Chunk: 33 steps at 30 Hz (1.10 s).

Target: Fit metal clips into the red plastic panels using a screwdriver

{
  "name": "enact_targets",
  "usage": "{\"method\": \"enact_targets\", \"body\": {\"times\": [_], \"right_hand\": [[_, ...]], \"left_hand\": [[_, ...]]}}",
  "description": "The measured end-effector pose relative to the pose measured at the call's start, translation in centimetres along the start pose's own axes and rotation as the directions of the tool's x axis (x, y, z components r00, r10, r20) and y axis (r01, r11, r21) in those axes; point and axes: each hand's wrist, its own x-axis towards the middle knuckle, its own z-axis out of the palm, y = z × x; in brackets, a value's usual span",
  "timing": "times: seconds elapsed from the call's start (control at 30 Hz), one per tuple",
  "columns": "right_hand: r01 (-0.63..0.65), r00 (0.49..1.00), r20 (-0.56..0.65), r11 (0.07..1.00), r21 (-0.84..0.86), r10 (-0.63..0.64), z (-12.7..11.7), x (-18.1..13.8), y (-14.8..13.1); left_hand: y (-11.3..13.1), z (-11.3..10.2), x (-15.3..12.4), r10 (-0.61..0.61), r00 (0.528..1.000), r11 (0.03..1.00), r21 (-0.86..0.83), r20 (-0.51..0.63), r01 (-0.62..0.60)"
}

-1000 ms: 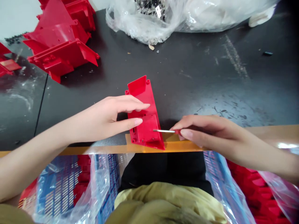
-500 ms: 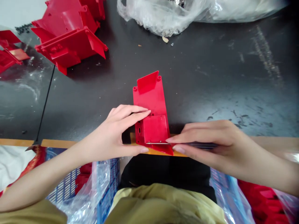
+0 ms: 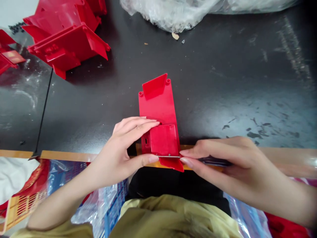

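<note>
A red plastic housing (image 3: 158, 110) lies on the dark table, its near end over the front edge. It has a raised box-like section (image 3: 163, 140) and slanted flaps at both ends. My left hand (image 3: 131, 142) grips the box section from the left, fingers on top and thumb at its near edge. My right hand (image 3: 223, 158) pinches a thin metal rod (image 3: 169, 156) between thumb and forefinger. The rod lies across the box's near edge, its left end by my left thumb. A dark, handle-like piece (image 3: 215, 161) shows under my right fingers; whether it joins the rod I cannot tell.
More red housings (image 3: 64, 43) are stacked at the back left. A clear plastic bag (image 3: 173, 16) lies at the back, with small scraps before it. Below the table edge are a blue crate (image 3: 115, 201), plastic bags and a yellow basket (image 3: 22, 208).
My left thumb has moved up onto the near edge of the housing, by the rod's end. My right hand still pinches the rod. The view has shifted slightly.
</note>
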Motion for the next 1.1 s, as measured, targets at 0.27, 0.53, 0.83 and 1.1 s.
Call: {"method": "enact_targets", "body": {"times": [0.27, 0.53, 0.83, 1.1], "right_hand": [[-0.079, 0.997, -0.014, 0.994, 0.069, 0.080, 0.2, -0.4, -0.1], [-0.090, 0.996, 0.012, 0.992, 0.093, 0.089, 0.1, -0.4, -0.1], [-0.239, 0.970, 0.001, 0.944, 0.228, 0.245, 0.2, -0.3, -0.5], [-0.375, 0.902, -0.043, 0.829, 0.415, 0.429, -1.1, -0.8, -0.5]], "left_hand": [[0.6, 0.6, -0.3, -0.117, 0.992, 0.991, -0.074, -0.039, 0.114], [1.0, 0.6, -0.2, -0.139, 0.990, 0.987, -0.090, -0.030, 0.136], [0.4, 0.0, 0.0, -0.075, 0.997, 0.995, -0.060, 0.024, 0.076], [-0.5, 1.0, -1.6, 0.068, 0.997, 0.998, -0.006, 0.033, -0.068]]}}
